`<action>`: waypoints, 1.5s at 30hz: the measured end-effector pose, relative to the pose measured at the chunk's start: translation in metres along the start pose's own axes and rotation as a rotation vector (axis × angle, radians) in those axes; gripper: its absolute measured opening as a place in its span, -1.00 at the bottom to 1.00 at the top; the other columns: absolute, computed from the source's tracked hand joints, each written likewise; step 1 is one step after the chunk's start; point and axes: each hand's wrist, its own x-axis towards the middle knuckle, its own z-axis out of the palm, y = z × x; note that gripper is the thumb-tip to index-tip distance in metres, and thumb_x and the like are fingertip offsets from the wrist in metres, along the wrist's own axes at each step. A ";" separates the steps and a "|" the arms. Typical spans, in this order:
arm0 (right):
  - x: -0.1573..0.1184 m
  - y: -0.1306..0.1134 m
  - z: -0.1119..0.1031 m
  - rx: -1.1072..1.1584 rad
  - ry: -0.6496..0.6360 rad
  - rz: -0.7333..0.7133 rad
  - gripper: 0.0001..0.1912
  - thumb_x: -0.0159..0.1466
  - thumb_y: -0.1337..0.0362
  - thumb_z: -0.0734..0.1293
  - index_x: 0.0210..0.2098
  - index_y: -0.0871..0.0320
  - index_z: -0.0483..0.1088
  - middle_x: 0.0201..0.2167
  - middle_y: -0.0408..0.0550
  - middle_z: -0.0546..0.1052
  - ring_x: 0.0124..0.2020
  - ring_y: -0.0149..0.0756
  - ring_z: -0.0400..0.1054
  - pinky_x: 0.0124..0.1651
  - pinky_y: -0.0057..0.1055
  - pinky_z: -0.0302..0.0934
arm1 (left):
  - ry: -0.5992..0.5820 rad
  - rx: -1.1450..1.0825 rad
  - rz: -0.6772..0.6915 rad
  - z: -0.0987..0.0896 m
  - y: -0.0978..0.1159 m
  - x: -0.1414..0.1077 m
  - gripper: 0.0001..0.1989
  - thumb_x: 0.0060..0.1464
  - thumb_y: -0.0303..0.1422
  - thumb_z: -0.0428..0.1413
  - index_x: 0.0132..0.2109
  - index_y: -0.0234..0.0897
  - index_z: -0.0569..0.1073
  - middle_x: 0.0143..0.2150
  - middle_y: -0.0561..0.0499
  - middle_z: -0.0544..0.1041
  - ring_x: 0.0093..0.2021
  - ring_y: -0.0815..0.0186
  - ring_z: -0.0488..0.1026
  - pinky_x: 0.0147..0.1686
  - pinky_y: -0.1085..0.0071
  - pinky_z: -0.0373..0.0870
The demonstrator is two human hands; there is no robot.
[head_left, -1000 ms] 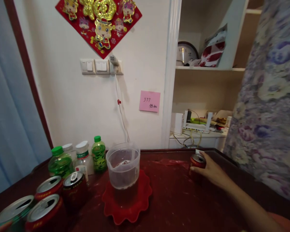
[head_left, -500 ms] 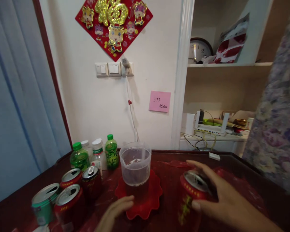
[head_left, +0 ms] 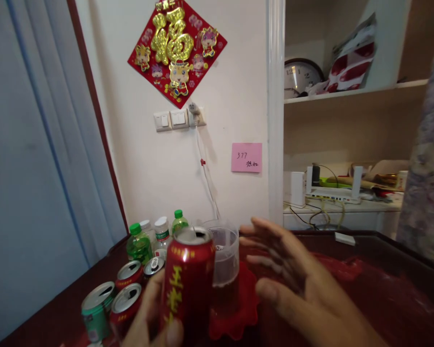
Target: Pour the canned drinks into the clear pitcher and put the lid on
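Red can (head_left: 190, 284) is grasped by the left hand (head_left: 147, 318), long axis near vertical, top facing up. Right hand (head_left: 298, 284) is held unclenched, apart from it.

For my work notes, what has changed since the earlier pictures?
The opened red drink can moved left, in front of the plastic jug; the right hand let go of it, and the left hand now holds it. The jug, red scalloped tray and teal can stayed in place.

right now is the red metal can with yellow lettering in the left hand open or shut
Open: the red metal can shows a dark drinking hole in its silver top.
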 end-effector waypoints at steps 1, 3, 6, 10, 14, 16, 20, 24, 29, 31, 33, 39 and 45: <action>0.001 0.000 -0.006 -0.021 0.045 -0.024 -0.27 0.26 -0.09 0.49 0.33 -0.08 0.26 0.26 0.09 0.35 0.21 0.07 0.32 0.18 -0.02 0.35 | 0.048 -0.016 0.030 -0.002 0.013 0.007 0.13 -0.42 0.25 0.36 0.31 -0.05 0.27 0.02 -0.18 0.63 0.08 -0.32 0.53 -0.06 -0.05 0.58; 0.004 0.003 -0.020 -0.059 0.125 -0.053 -0.34 0.30 -0.08 0.45 0.30 -0.05 0.28 0.23 0.11 0.38 0.18 0.05 0.35 0.14 -0.05 0.40 | 0.116 -0.029 0.070 -0.004 0.038 0.019 0.09 -0.32 0.20 0.36 0.33 -0.07 0.22 0.01 -0.18 0.62 -0.01 -0.23 0.58 -0.14 0.03 0.61; 0.007 0.010 -0.037 -0.089 0.197 -0.066 -0.38 0.31 -0.10 0.44 0.25 0.00 0.31 0.18 0.14 0.42 0.15 0.03 0.38 0.08 -0.11 0.45 | 0.116 0.076 0.107 -0.006 0.068 0.037 -0.09 -0.16 0.05 0.37 0.29 -0.09 0.25 0.04 -0.15 0.59 -0.08 -0.07 0.62 -0.19 0.16 0.60; 0.012 0.018 -0.045 -0.095 0.296 -0.108 -0.38 0.31 -0.13 0.43 0.21 0.06 0.32 0.13 0.16 0.45 0.11 0.01 0.40 0.03 -0.15 0.47 | 0.063 0.321 0.156 -0.012 0.083 0.060 -0.28 0.00 0.03 0.30 0.23 -0.15 0.35 0.06 -0.16 0.58 -0.06 0.00 0.59 -0.15 0.22 0.55; 0.014 0.018 -0.047 -0.109 0.316 -0.125 -0.39 0.30 -0.14 0.43 0.18 0.07 0.34 0.10 0.16 0.47 0.08 -0.01 0.42 0.03 -0.16 0.47 | 0.023 0.447 0.162 -0.014 0.090 0.077 -0.29 0.03 0.05 0.28 0.23 -0.17 0.34 0.05 -0.15 0.59 -0.03 -0.03 0.58 -0.16 0.23 0.51; 0.014 0.016 -0.049 -0.127 0.313 -0.124 -0.39 0.30 -0.15 0.43 0.17 0.07 0.35 0.09 0.15 0.47 0.08 0.00 0.42 0.03 -0.16 0.47 | 0.050 0.510 0.179 -0.011 0.095 0.082 -0.29 0.01 0.08 0.27 0.20 -0.18 0.35 0.04 -0.14 0.60 -0.03 -0.03 0.58 -0.15 0.22 0.50; 0.014 0.012 -0.053 -0.155 0.316 -0.119 -0.36 0.28 -0.18 0.43 0.17 0.08 0.35 0.08 0.16 0.48 0.08 0.01 0.42 0.04 -0.15 0.46 | 0.084 0.594 0.252 -0.008 0.104 0.092 -0.37 0.00 0.07 0.28 0.08 -0.24 0.45 -0.05 -0.14 0.63 -0.07 -0.02 0.57 -0.16 0.24 0.50; 0.015 0.012 -0.054 -0.143 0.331 -0.122 -0.34 0.26 -0.19 0.44 0.17 0.08 0.35 0.09 0.16 0.48 0.09 0.02 0.41 0.03 -0.15 0.47 | 0.079 0.611 0.307 -0.006 0.109 0.105 -0.43 -0.03 0.05 0.30 -0.01 -0.26 0.50 -0.12 -0.12 0.64 -0.13 0.01 0.58 -0.23 0.26 0.52; 0.016 0.013 -0.054 -0.134 0.341 -0.121 -0.35 0.25 -0.18 0.44 0.16 0.07 0.36 0.08 0.15 0.48 0.08 0.01 0.42 0.01 -0.16 0.48 | 0.073 0.679 0.373 0.003 0.121 0.113 -0.46 -0.05 0.04 0.31 -0.05 -0.26 0.53 -0.16 -0.12 0.64 -0.16 0.01 0.58 -0.20 0.22 0.52; 0.016 0.015 -0.055 -0.135 0.353 -0.125 -0.36 0.26 -0.18 0.44 0.15 0.06 0.36 0.09 0.12 0.48 0.08 -0.01 0.42 0.01 -0.18 0.48 | 0.073 0.717 0.400 0.007 0.127 0.113 -0.46 -0.04 0.04 0.30 -0.05 -0.27 0.53 -0.16 -0.13 0.64 -0.15 0.00 0.57 -0.18 0.21 0.51; 0.016 0.017 -0.056 -0.131 0.365 -0.129 -0.37 0.25 -0.19 0.44 0.15 0.04 0.36 0.09 0.10 0.49 0.08 -0.04 0.42 0.01 -0.20 0.48 | 0.073 0.754 0.424 0.011 0.132 0.113 -0.46 -0.04 0.04 0.30 -0.05 -0.27 0.53 -0.16 -0.12 0.64 -0.14 0.00 0.57 -0.16 0.21 0.51; 0.017 0.025 -0.059 -0.105 0.357 -0.154 -0.42 0.30 -0.14 0.43 0.18 0.00 0.33 0.11 0.04 0.47 0.11 -0.08 0.39 0.05 -0.20 0.44 | 0.061 0.896 0.458 0.018 0.146 0.114 -0.41 -0.04 0.09 0.27 -0.02 -0.25 0.53 -0.14 -0.11 0.65 -0.13 0.00 0.57 -0.17 0.20 0.53; 0.016 0.022 -0.060 -0.120 0.335 -0.137 -0.49 0.34 -0.09 0.39 0.19 -0.07 0.30 0.13 -0.02 0.44 0.13 -0.11 0.36 0.08 -0.14 0.41 | 0.063 0.930 0.489 0.022 0.158 0.115 -0.42 -0.03 0.10 0.25 0.01 -0.21 0.53 -0.18 -0.10 0.66 -0.18 0.00 0.59 -0.21 0.19 0.56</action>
